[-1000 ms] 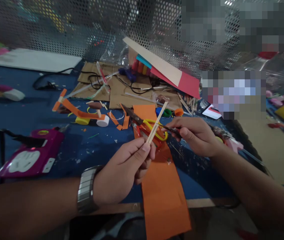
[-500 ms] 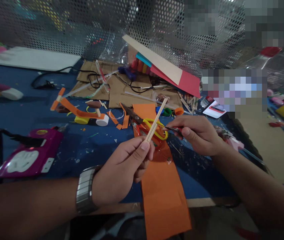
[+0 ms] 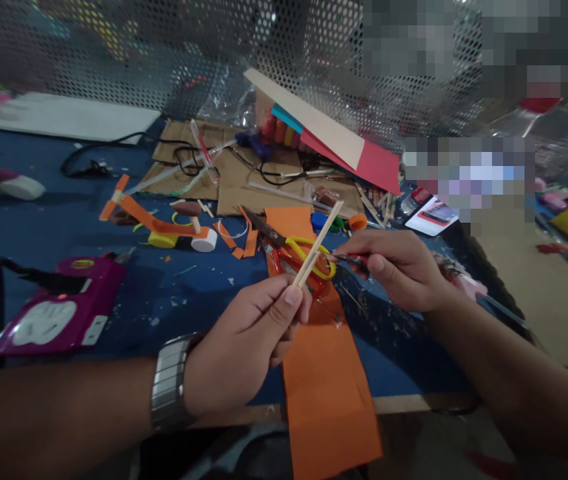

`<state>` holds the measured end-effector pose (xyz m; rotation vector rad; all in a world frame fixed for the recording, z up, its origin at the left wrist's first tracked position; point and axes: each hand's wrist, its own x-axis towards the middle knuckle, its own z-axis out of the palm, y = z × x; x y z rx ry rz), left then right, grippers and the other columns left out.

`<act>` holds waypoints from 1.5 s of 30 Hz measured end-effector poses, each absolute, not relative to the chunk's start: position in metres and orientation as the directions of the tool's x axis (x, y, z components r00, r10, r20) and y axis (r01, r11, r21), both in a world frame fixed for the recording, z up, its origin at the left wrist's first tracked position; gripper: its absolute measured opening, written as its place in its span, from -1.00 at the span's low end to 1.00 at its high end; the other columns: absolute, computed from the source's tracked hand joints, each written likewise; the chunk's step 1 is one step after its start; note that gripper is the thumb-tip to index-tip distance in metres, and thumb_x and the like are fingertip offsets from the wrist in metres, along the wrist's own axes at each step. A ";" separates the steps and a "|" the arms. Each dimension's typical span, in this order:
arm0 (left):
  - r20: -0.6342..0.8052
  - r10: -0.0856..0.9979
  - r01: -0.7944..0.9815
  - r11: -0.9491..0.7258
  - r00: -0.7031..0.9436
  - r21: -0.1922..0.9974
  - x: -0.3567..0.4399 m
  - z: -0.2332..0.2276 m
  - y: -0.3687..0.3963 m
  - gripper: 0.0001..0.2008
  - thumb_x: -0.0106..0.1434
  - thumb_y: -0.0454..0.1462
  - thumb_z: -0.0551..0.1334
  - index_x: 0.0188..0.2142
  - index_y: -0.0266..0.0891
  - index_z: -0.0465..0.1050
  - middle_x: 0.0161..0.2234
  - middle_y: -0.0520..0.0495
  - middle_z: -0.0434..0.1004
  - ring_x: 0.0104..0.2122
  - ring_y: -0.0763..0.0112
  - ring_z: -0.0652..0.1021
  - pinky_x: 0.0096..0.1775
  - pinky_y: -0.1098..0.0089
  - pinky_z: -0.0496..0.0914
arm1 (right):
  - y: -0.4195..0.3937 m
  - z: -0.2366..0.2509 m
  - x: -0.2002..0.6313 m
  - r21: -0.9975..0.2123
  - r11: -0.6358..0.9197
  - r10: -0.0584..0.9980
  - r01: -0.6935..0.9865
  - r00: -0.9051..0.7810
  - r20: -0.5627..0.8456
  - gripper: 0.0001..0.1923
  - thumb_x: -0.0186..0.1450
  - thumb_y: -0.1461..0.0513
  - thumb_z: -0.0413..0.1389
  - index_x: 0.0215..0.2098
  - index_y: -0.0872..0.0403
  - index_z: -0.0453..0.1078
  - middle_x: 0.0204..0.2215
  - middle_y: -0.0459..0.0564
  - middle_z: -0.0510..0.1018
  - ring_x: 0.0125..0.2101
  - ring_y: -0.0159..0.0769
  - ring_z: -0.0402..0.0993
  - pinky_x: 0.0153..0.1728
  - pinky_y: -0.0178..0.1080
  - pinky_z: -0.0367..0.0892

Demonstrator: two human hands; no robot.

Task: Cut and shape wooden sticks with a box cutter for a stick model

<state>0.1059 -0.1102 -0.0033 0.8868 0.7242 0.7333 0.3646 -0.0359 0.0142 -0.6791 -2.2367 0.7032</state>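
Pinching a wooden stick, the left hand faces the right hand gripping a thin tool.

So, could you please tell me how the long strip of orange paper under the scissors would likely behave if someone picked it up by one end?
The long orange paper strip looks thin and flat, so it would probably flop and feel light. Its near end already hangs past the table edge, suggesting little stiffness. The yellow-handled scissors lie on its far end, so pulling might drag or tip them.
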 end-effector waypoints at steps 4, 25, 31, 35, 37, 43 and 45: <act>-0.239 0.802 -0.242 0.425 0.548 0.872 0.105 -0.004 -0.111 -0.55 0.55 0.11 0.16 -0.30 -0.17 0.32 -0.55 0.21 0.06 -0.60 0.58 0.06 -0.55 0.44 -0.03 | -0.035 0.013 0.365 -0.634 0.731 0.619 0.251 -0.635 0.463 -0.62 0.60 0.05 0.05 0.00 0.06 0.67 -0.36 0.06 0.67 -0.45 -0.25 0.53 -0.37 -0.19 0.41; -0.157 0.848 -0.023 0.195 0.506 0.980 0.101 -0.003 -0.112 -0.53 0.57 0.11 0.11 -0.30 -0.19 0.39 -0.56 0.18 0.13 -0.60 0.57 0.16 -0.57 0.48 0.06 | -0.030 0.012 0.372 -0.478 0.805 0.572 0.352 -0.674 0.467 -0.70 0.57 0.10 0.12 -0.02 0.04 0.67 -0.32 0.04 0.70 -0.35 -0.25 0.59 -0.31 -0.21 0.40; -0.223 0.798 -0.046 0.299 0.560 0.953 0.103 -0.002 -0.125 -0.49 0.57 0.15 0.08 -0.29 -0.20 0.40 -0.57 0.17 0.14 -0.58 0.56 0.18 -0.56 0.48 0.06 | -0.028 0.000 0.367 -0.443 0.794 0.597 0.416 -0.670 0.441 -0.72 0.57 0.11 0.13 0.01 0.03 0.65 -0.35 -0.02 0.68 -0.37 -0.28 0.58 -0.32 -0.25 0.37; -0.224 0.819 -0.248 0.401 0.528 0.882 0.106 -0.002 -0.120 -0.53 0.53 0.12 0.18 -0.33 -0.19 0.37 -0.58 0.21 0.08 -0.61 0.57 0.10 -0.57 0.48 0.03 | -0.030 0.004 0.370 -0.501 0.744 0.662 0.442 -0.588 0.465 -0.68 0.59 0.09 0.08 -0.01 0.03 0.65 -0.40 -0.04 0.61 -0.42 -0.32 0.52 -0.35 -0.25 0.33; -0.235 0.823 -0.325 0.443 0.518 0.835 0.107 -0.003 -0.117 -0.54 0.51 0.10 0.23 -0.34 -0.19 0.36 -0.59 0.23 0.03 -0.61 0.58 0.06 -0.57 0.49 0.02 | -0.032 0.008 0.372 -0.535 0.740 0.661 0.407 -0.582 0.473 -0.64 0.60 0.07 0.05 -0.04 0.05 0.65 -0.43 -0.04 0.56 -0.46 -0.32 0.48 -0.37 -0.24 0.32; -0.259 0.815 -0.339 0.474 0.518 0.812 0.107 -0.003 -0.115 -0.53 0.49 0.10 0.27 -0.35 -0.21 0.38 -0.60 0.24 0.02 -0.61 0.60 0.05 -0.57 0.52 0.02 | -0.036 0.014 0.369 -0.555 0.780 0.588 0.289 -0.642 0.492 -0.63 0.60 0.06 0.04 -0.02 0.07 0.64 -0.36 0.02 0.65 -0.38 -0.27 0.59 -0.34 -0.23 0.40; -0.258 0.819 -0.323 0.463 0.513 0.826 0.107 -0.002 -0.115 -0.54 0.50 0.09 0.26 -0.36 -0.21 0.39 -0.60 0.23 0.03 -0.61 0.60 0.06 -0.57 0.53 0.03 | -0.036 0.014 0.368 -0.564 0.778 0.586 0.277 -0.643 0.494 -0.63 0.60 0.07 0.03 -0.03 0.07 0.64 -0.35 0.02 0.67 -0.37 -0.27 0.61 -0.34 -0.23 0.41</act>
